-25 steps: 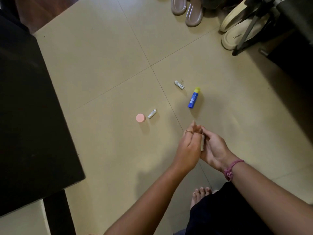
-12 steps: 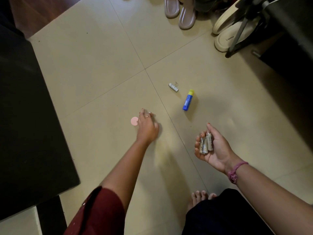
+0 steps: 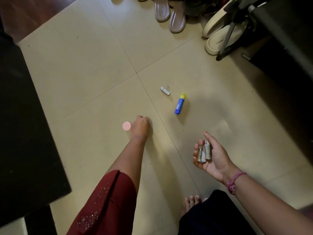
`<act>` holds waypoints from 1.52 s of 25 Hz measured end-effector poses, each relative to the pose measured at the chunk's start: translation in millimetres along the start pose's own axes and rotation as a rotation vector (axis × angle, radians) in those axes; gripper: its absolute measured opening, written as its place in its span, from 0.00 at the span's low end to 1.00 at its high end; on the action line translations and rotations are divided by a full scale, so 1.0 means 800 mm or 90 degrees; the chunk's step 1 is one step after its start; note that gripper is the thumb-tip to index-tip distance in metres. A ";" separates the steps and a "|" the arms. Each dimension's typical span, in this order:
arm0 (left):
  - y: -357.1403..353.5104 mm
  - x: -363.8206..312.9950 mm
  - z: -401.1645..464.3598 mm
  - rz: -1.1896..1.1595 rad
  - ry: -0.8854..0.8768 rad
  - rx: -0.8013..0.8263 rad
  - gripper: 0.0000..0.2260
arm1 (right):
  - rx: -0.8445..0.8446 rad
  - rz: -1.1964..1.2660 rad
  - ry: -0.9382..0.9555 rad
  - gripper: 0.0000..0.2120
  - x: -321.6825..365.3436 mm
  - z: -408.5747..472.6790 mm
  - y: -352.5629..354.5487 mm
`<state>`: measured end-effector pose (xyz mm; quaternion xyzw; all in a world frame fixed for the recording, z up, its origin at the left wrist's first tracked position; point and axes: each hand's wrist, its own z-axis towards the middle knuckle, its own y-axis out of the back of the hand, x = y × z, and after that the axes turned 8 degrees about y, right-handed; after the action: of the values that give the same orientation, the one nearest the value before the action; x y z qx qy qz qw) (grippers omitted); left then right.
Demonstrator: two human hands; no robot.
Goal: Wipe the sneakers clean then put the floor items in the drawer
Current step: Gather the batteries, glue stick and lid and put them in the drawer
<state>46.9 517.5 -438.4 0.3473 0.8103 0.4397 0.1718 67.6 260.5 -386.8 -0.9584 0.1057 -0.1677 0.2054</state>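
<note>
My right hand (image 3: 213, 156) is held palm up above the floor, its fingers curled around several silver batteries (image 3: 204, 152). My left hand (image 3: 139, 127) is down on the tiled floor right beside a round pink lid (image 3: 126, 126). Its fingers are curled under, over the spot where a battery lay, and that battery is hidden. Another silver battery (image 3: 165, 91) lies on the floor farther away. A blue tube with a yellow cap (image 3: 180, 103) lies just to its right. No sneakers or drawer can be made out.
A dark table (image 3: 25, 133) fills the left side. Pink sandals (image 3: 169, 16) and cream slippers (image 3: 220, 36) line the far edge, with a dark metal stand (image 3: 228, 36) over the slippers. My bare toes (image 3: 192, 201) show at the bottom.
My hands were together a second ago. My left hand has reached out to the floor by the pink lid and covers the battery there. My right hand has turned palm up with the batteries.
</note>
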 end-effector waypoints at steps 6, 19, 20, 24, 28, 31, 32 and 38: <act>0.045 -0.066 0.019 -0.006 -0.134 -0.006 0.16 | -0.008 0.013 0.024 0.18 0.014 -0.005 0.020; 0.062 -0.114 0.060 0.318 -0.164 -0.068 0.26 | -0.019 0.035 0.016 0.18 0.017 0.003 0.030; 0.059 -0.116 0.060 0.308 -0.161 -0.095 0.24 | -0.019 0.036 0.019 0.18 0.018 0.003 0.032; 0.050 -0.112 0.059 0.293 -0.146 -0.154 0.18 | -0.022 0.045 0.014 0.19 0.014 0.007 0.039; 0.042 -0.091 0.059 0.306 -0.128 -0.159 0.18 | -0.025 0.054 0.008 0.19 0.006 0.012 0.041; 0.032 -0.077 0.057 0.313 -0.137 -0.158 0.15 | -0.025 0.050 0.008 0.18 0.007 0.016 0.042; 0.024 -0.072 0.054 0.286 -0.143 -0.153 0.13 | -0.027 0.049 0.011 0.18 0.009 0.018 0.041; 0.019 -0.080 -0.037 -0.489 -0.032 0.120 0.11 | -0.005 0.088 0.044 0.17 0.037 0.018 0.022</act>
<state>80.4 459.6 -411.1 0.0435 0.9135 0.2585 0.3110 97.9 241.9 -398.0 -0.9433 0.1792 -0.1853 0.2091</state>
